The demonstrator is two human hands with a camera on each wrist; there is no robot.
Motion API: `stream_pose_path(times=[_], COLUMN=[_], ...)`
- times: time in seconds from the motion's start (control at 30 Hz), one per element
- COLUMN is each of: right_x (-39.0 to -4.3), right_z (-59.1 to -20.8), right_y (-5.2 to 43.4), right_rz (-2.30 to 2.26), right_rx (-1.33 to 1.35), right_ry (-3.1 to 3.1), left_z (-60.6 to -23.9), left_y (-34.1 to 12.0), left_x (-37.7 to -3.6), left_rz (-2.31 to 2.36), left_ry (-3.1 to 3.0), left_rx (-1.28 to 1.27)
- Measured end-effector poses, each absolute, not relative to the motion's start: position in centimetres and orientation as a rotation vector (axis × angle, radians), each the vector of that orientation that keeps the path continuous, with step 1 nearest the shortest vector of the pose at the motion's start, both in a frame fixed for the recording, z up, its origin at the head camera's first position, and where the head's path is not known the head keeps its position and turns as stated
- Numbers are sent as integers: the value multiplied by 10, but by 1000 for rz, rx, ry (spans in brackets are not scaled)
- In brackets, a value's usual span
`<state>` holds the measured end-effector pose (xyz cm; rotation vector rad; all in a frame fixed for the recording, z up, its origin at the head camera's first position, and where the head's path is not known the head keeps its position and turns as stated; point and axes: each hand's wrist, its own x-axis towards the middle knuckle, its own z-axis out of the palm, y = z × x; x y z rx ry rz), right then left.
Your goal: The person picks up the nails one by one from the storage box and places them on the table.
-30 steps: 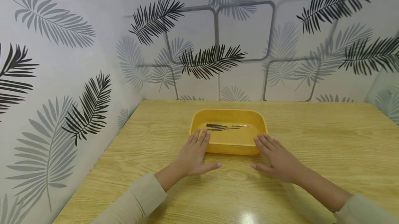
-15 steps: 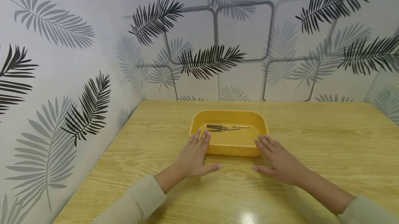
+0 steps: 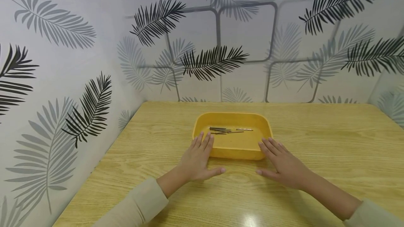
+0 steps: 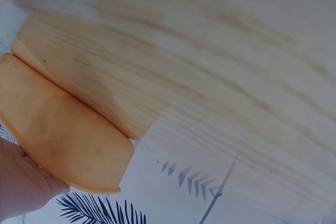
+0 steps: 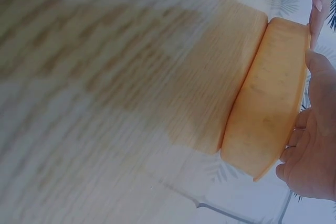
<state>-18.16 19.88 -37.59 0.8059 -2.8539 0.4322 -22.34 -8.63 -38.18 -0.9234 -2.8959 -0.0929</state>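
A shallow yellow plastic tray [image 3: 235, 154] with rounded corners sits on the wooden table. Inside it lie several thin dark nails [image 3: 221, 131], loosely bunched left of its middle, and one shinier nail [image 3: 244, 129] apart to their right. My left hand [image 3: 196, 162] lies with straight fingers over the tray's near left corner, thumb stretched out to the right. At the near right corner my right hand [image 3: 284, 165] rests its extended fingers on the rim, thumb pointing left. From below, the right wrist view shows the right hand [image 5: 312, 150] along the tray's upper edge.
The wooden table [image 3: 331, 142] reaches back to a wall [image 3: 246, 79] printed with grey and black leaves. Another patterned wall [image 3: 56, 90] runs close along the table's left side. Light-coloured sleeves [image 3: 148, 195] cover the forearms.
The tray, with the nails in it, has slid very slightly towards me together with both hands. The fingers keep the same straight pose on its near corners.
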Motion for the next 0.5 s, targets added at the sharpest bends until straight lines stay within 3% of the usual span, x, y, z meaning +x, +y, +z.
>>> stream_pose_path(times=[0.5], right_x=[-178], right_z=[-378], right_y=[203], right_rz=[445], right_rx=[790], right_ry=[-2854], left_z=[-384], left_y=[-84], left_x=[-220], left_rz=[-100], left_ry=[-2878], left_rx=[-936])
